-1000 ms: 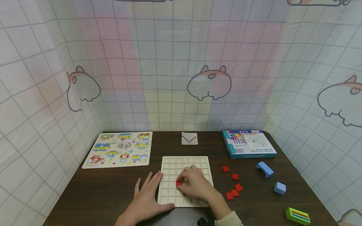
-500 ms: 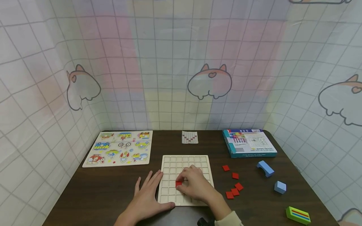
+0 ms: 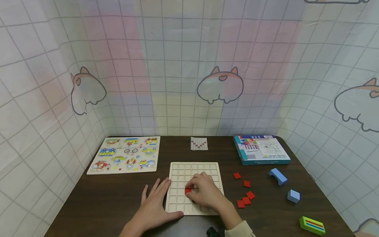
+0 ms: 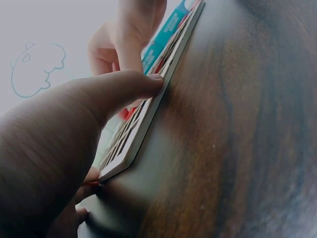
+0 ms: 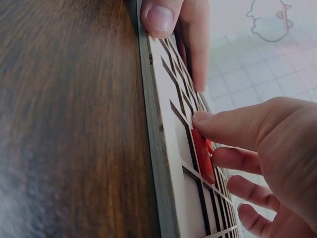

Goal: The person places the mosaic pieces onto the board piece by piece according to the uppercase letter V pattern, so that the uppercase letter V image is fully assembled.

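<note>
A pale square board [image 3: 177, 207] with a raised grid lies on the dark table. My left hand [image 3: 155, 205] rests at its left side, fingers extended along the left edge and thumb on the near edge. Over the middle of the board, my right hand [image 3: 204, 191] pinches a small red square tile [image 3: 188, 191] between thumb and index finger, right at a grid cell. In the right wrist view another red tile [image 5: 201, 157] sits in a cell beside those fingertips. The right hand hides part of the board's right half.
Several loose red tiles [image 3: 246, 184] lie right of the board. Further right are a blue arch block [image 3: 278, 176], a blue block [image 3: 293, 196] and a green striped block [image 3: 312, 225]. Behind stand a picture puzzle board [image 3: 124, 156], a small pattern card [image 3: 199, 144] and a flat box [image 3: 262, 150].
The head view has shifted slightly. Both hands stay in place; the right fingertips and the red tile move only a little at the same part of the board.
</note>
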A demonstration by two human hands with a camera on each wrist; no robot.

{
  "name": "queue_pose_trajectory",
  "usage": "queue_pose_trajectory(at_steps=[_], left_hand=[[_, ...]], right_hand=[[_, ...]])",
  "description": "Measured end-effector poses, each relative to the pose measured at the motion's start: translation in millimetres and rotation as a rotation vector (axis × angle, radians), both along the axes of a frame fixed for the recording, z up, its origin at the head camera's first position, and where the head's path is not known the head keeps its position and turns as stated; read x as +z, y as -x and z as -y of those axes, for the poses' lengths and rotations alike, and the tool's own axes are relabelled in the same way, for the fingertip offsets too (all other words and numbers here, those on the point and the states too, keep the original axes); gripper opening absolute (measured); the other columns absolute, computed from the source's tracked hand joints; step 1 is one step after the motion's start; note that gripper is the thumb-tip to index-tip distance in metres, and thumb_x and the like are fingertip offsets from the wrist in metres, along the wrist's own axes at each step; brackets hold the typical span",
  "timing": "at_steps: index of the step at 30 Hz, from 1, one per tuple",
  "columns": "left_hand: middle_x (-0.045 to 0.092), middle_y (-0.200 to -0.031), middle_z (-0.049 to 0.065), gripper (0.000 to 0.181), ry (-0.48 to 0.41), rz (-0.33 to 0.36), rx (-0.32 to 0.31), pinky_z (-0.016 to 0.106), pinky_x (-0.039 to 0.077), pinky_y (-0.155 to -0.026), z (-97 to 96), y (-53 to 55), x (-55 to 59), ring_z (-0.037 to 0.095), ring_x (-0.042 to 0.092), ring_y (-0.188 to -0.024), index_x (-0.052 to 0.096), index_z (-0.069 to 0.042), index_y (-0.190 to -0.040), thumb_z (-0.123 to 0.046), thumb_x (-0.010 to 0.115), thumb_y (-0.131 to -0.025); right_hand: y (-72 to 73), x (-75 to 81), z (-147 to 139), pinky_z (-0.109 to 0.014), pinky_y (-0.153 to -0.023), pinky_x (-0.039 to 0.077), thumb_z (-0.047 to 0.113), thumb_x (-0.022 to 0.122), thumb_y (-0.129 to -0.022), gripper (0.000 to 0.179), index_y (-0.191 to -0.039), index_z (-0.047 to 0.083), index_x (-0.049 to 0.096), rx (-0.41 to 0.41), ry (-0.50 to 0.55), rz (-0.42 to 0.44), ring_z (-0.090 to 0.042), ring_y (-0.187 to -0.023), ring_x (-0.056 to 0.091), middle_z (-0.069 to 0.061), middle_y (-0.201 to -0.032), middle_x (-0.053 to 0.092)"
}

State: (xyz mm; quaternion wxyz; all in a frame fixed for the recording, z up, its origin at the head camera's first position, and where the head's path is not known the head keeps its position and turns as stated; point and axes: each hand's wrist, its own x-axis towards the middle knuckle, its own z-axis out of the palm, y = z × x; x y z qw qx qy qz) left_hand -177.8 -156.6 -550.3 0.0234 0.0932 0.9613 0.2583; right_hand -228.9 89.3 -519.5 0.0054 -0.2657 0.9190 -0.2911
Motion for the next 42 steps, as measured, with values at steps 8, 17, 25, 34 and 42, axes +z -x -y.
queue_pose_trajectory(at_steps=[8,17,25,34,42], left_hand=[[0.036,-0.182,-0.003,0.134,-0.003,0.0,0.002,0.081,0.003,-0.131,0.6,0.9,-0.5,0.037,0.023,-0.173,0.039,-0.024,-0.174,-0.097,0.078,-0.069],[0.036,-0.183,-0.003,0.134,-0.002,-0.007,-0.004,0.08,0.004,-0.131,-0.5,0.6,-2.2,0.036,0.023,-0.173,0.039,-0.025,-0.174,-0.098,0.077,-0.069],[0.036,-0.183,-0.004,0.135,-0.006,0.002,0.002,0.081,0.004,-0.131,-0.4,0.7,-2.0,0.036,0.023,-0.173,0.039,-0.026,-0.175,-0.098,0.077,-0.068],[0.035,-0.183,-0.004,0.137,-0.012,0.02,0.012,0.081,0.004,-0.131,-0.9,0.7,0.0,0.037,0.023,-0.173,0.037,-0.026,-0.176,-0.099,0.077,-0.066],[0.035,-0.183,-0.003,0.138,-0.011,0.03,0.007,0.081,0.004,-0.131,-0.6,0.7,-0.6,0.037,0.023,-0.173,0.036,-0.026,-0.176,-0.099,0.078,-0.066]], right_hand=[[0.5,-0.3,-1.9,-0.045,-0.097,0.046,0.026,0.091,-0.092,0.019,-0.11,0.024,0.087,0.004,-0.002,0.018,-0.011,-0.101,0.054,0.012,-0.108,0.076],[-3.0,2.7,-17.5,-0.048,-0.101,0.051,0.027,0.088,-0.093,0.018,-0.11,0.021,0.086,-0.009,0.042,0.003,-0.013,-0.102,0.06,0.01,-0.103,0.076],[-7.3,4.9,-40.4,-0.039,-0.094,0.056,0.028,0.088,-0.094,0.018,-0.11,0.023,0.084,-0.037,0.048,0.018,-0.012,-0.104,0.06,0.013,-0.107,0.077],[-7.0,3.2,-66.6,-0.045,-0.098,0.051,0.03,0.092,-0.092,0.021,-0.111,0.024,0.083,-0.109,0.046,0.047,-0.015,-0.109,0.059,0.013,-0.109,0.077],[-9.3,5.6,-87.9,-0.039,-0.094,0.055,0.03,0.091,-0.094,0.024,-0.116,0.024,0.081,-0.149,0.067,0.074,-0.018,-0.112,0.057,0.009,-0.113,0.075]])
